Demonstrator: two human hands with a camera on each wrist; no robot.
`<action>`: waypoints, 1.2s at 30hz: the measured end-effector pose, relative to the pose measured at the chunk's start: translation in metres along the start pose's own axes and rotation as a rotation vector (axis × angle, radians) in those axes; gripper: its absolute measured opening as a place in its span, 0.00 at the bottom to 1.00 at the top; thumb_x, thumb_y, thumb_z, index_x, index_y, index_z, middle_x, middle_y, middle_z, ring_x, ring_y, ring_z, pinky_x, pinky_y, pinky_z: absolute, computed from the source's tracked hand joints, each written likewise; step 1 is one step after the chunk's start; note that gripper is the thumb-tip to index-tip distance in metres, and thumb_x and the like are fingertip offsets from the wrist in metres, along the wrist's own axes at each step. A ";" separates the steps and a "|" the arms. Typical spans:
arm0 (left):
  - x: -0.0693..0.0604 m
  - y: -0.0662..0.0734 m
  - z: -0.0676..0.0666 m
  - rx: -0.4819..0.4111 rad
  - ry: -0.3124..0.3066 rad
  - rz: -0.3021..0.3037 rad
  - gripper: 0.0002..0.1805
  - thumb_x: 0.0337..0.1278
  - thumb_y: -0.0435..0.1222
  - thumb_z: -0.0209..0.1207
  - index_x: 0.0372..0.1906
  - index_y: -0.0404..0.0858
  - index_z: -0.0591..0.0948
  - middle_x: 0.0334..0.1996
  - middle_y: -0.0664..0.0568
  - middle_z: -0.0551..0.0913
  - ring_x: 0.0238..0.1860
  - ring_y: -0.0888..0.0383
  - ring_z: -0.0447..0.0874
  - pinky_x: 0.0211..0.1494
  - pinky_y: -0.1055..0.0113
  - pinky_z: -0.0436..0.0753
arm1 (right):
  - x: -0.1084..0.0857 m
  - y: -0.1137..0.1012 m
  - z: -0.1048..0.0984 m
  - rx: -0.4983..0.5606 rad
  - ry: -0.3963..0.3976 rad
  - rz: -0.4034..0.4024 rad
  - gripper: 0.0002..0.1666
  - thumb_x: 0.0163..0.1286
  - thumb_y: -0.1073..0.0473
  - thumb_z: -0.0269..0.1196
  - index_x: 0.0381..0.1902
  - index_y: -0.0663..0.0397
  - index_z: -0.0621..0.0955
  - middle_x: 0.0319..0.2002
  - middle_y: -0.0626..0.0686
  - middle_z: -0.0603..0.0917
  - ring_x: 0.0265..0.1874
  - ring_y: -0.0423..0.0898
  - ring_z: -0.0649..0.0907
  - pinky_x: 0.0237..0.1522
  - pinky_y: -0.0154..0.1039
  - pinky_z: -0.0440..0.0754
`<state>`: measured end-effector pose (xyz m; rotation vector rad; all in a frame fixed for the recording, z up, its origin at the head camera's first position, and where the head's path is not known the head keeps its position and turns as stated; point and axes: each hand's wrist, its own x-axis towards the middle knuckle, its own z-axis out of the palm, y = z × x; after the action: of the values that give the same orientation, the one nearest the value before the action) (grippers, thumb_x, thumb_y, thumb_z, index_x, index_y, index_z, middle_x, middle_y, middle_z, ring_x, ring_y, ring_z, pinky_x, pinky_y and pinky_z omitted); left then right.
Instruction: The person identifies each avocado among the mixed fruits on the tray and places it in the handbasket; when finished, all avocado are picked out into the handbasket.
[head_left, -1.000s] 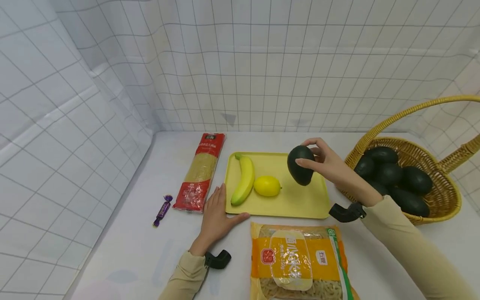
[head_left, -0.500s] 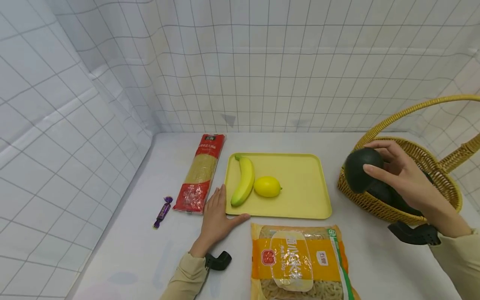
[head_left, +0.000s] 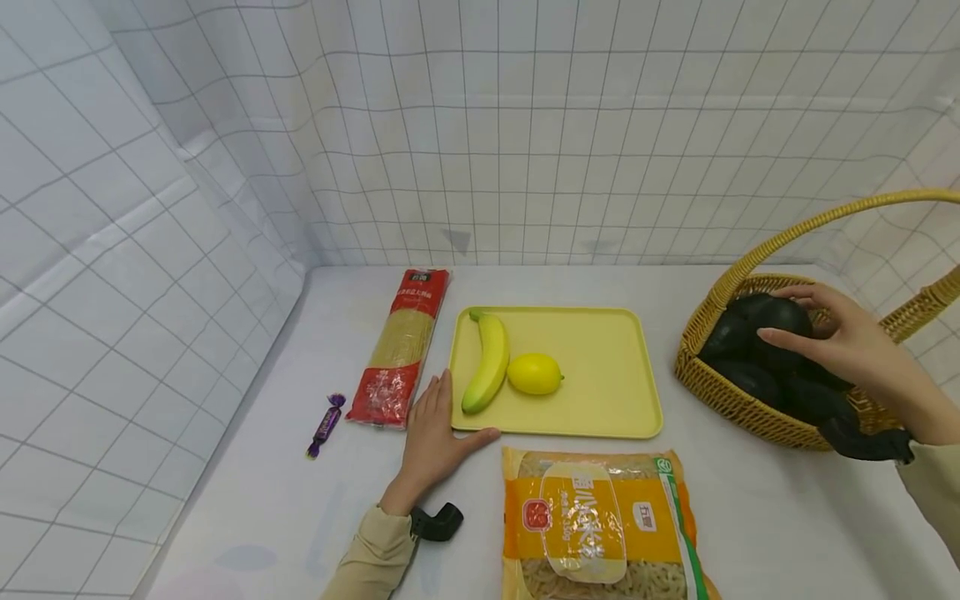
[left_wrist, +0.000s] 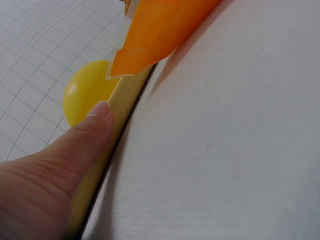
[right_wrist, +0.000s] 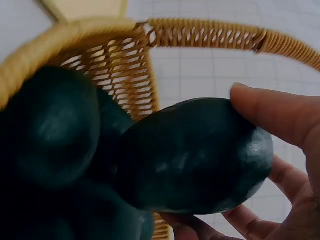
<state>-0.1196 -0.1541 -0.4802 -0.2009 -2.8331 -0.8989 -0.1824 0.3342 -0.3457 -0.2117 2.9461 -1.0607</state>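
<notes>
In the head view, my right hand is over the wicker basket at the right, gripping a dark green avocado between thumb and fingers. The right wrist view has this avocado among several others like it, such as one avocado beside it. My left hand lies at the near left corner of the yellow tray, fingers along its left side. Its thumb rests against the tray's near rim in the left wrist view. On the tray sit a banana and a lemon.
A red-ended noodle packet lies left of the tray, and a purple wrapped candy farther left. An orange pasta bag is just in front of the tray. The basket's tall handle arches above it.
From above the tray, my right hand has carried the avocado rightward, then down in among the avocados of the basket. The left hand has stayed at the tray corner.
</notes>
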 end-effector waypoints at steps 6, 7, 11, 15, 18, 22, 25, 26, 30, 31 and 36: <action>-0.001 0.000 0.000 -0.002 -0.004 -0.005 0.63 0.41 0.61 0.67 0.73 0.30 0.49 0.71 0.37 0.53 0.71 0.43 0.47 0.68 0.43 0.47 | 0.006 0.015 0.003 -0.049 -0.067 -0.054 0.36 0.65 0.49 0.64 0.66 0.56 0.68 0.62 0.64 0.63 0.41 0.57 0.71 0.31 0.40 0.73; -0.001 0.000 0.000 -0.002 -0.004 -0.005 0.63 0.41 0.61 0.67 0.73 0.30 0.49 0.71 0.37 0.53 0.72 0.43 0.46 0.69 0.43 0.47 | 0.007 0.016 0.004 -0.053 -0.073 -0.060 0.35 0.65 0.49 0.65 0.66 0.56 0.68 0.62 0.65 0.63 0.41 0.57 0.72 0.32 0.42 0.73; -0.001 0.000 0.000 0.000 -0.002 -0.001 0.63 0.41 0.61 0.67 0.73 0.30 0.49 0.71 0.37 0.53 0.71 0.43 0.47 0.68 0.43 0.47 | 0.010 0.019 0.005 -0.079 -0.075 -0.082 0.35 0.64 0.51 0.65 0.65 0.57 0.69 0.61 0.67 0.65 0.38 0.58 0.73 0.31 0.46 0.72; -0.001 0.000 -0.001 0.000 -0.002 -0.003 0.63 0.41 0.61 0.67 0.73 0.30 0.49 0.71 0.37 0.53 0.71 0.43 0.47 0.68 0.42 0.48 | 0.011 0.017 0.007 -0.109 -0.049 -0.083 0.36 0.63 0.49 0.66 0.64 0.59 0.70 0.56 0.67 0.69 0.37 0.58 0.74 0.30 0.45 0.72; -0.001 0.001 -0.001 0.003 -0.004 -0.004 0.63 0.41 0.61 0.67 0.73 0.30 0.49 0.71 0.37 0.53 0.71 0.43 0.47 0.68 0.42 0.48 | 0.012 0.014 0.009 -0.134 -0.011 -0.091 0.36 0.61 0.48 0.68 0.62 0.61 0.72 0.49 0.67 0.74 0.38 0.60 0.75 0.29 0.46 0.72; 0.000 0.001 -0.001 0.008 -0.004 -0.004 0.63 0.41 0.61 0.67 0.73 0.29 0.49 0.71 0.36 0.53 0.71 0.42 0.47 0.68 0.42 0.48 | 0.012 0.011 0.010 -0.146 0.017 -0.148 0.34 0.60 0.52 0.69 0.60 0.62 0.74 0.31 0.62 0.77 0.30 0.56 0.76 0.25 0.41 0.70; 0.000 0.001 -0.001 0.002 -0.005 -0.003 0.63 0.41 0.60 0.67 0.73 0.29 0.49 0.71 0.36 0.53 0.71 0.42 0.47 0.68 0.42 0.48 | 0.013 0.011 0.011 -0.158 0.008 -0.206 0.33 0.60 0.54 0.69 0.59 0.63 0.74 0.16 0.51 0.66 0.19 0.45 0.68 0.20 0.37 0.62; 0.000 0.002 -0.001 0.001 -0.005 -0.002 0.63 0.41 0.60 0.67 0.73 0.29 0.49 0.71 0.36 0.53 0.71 0.42 0.47 0.68 0.42 0.48 | 0.013 0.011 0.012 -0.162 0.004 -0.219 0.33 0.60 0.55 0.69 0.59 0.63 0.74 0.15 0.48 0.61 0.18 0.43 0.64 0.20 0.36 0.60; 0.001 0.002 0.000 -0.003 -0.005 0.006 0.62 0.41 0.60 0.67 0.73 0.29 0.50 0.71 0.36 0.54 0.71 0.42 0.47 0.68 0.42 0.48 | 0.013 0.012 0.012 -0.189 -0.001 -0.235 0.33 0.60 0.55 0.69 0.59 0.65 0.74 0.15 0.46 0.59 0.18 0.41 0.61 0.24 0.35 0.60; 0.001 0.002 0.000 -0.003 -0.005 0.008 0.62 0.41 0.60 0.67 0.73 0.29 0.50 0.71 0.36 0.54 0.71 0.42 0.47 0.68 0.42 0.49 | 0.012 0.012 0.012 -0.190 -0.002 -0.228 0.33 0.60 0.55 0.69 0.59 0.65 0.74 0.15 0.47 0.61 0.19 0.42 0.62 0.25 0.35 0.61; 0.001 0.001 0.001 -0.007 -0.006 0.014 0.63 0.41 0.61 0.67 0.73 0.29 0.50 0.71 0.36 0.54 0.71 0.42 0.47 0.68 0.42 0.48 | 0.008 0.013 0.011 -0.161 -0.031 -0.169 0.38 0.60 0.53 0.69 0.63 0.66 0.70 0.25 0.60 0.75 0.26 0.50 0.71 0.28 0.40 0.69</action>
<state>-0.1207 -0.1523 -0.4803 -0.2247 -2.8310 -0.9076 -0.1915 0.3359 -0.3617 -0.4820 3.0303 -0.8242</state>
